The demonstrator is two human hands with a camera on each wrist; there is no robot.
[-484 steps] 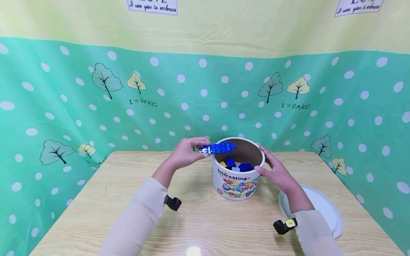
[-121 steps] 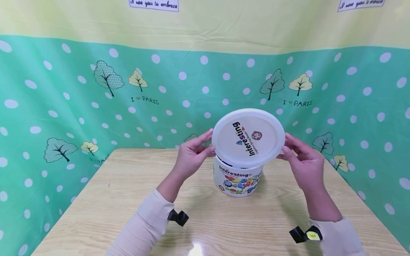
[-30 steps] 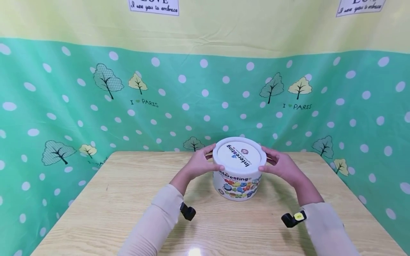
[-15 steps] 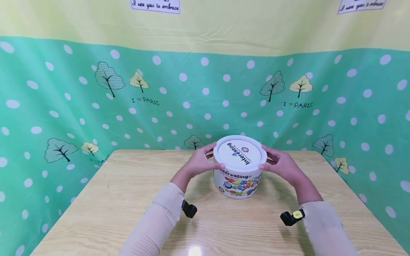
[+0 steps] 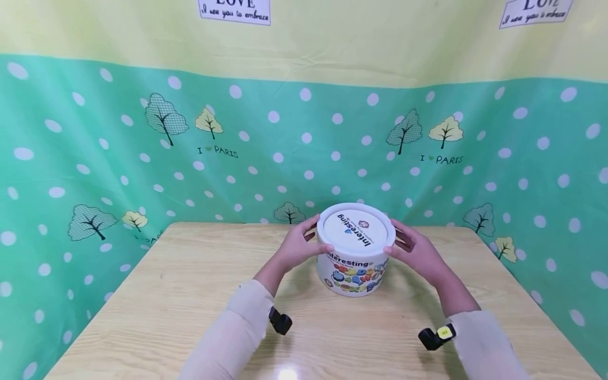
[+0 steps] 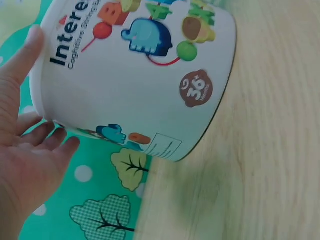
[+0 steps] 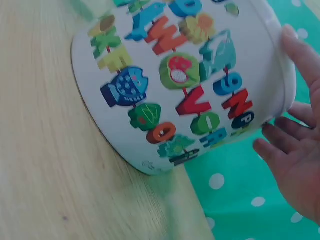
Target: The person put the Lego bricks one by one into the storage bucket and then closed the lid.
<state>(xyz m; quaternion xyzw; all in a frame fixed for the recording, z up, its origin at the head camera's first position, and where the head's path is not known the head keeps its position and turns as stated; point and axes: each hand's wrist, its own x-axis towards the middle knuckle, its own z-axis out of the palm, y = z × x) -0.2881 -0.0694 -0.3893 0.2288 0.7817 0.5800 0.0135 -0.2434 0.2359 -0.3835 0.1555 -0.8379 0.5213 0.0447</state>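
A white round bucket [image 5: 352, 274] printed with colourful letters and shapes stands upright on the table. Its white lid [image 5: 355, 230], lettered "Interesting", sits level on top and hides whatever is inside. My left hand [image 5: 298, 244] holds the lid's left edge, thumb at the front and fingers toward the back. On the opposite side my right hand [image 5: 418, 253] grips the edge in the same way. Both wrist views show the thumbs at the lid's rim, with the lower fingers [image 6: 47, 137] of the left hand and the lower fingers [image 7: 282, 137] of the right beside the bucket wall.
The bucket is toward the back of a light wooden table [image 5: 190, 295]. Behind the table hangs a green and yellow curtain [image 5: 304, 132] with white dots and printed trees. Black wrist cameras sit on both sleeves.
Earlier my left hand held a blue studded piece over the uncovered bucket, the lid on the table. Later both hands held the lid above it; now it covers the bucket. Little differs over the last second.
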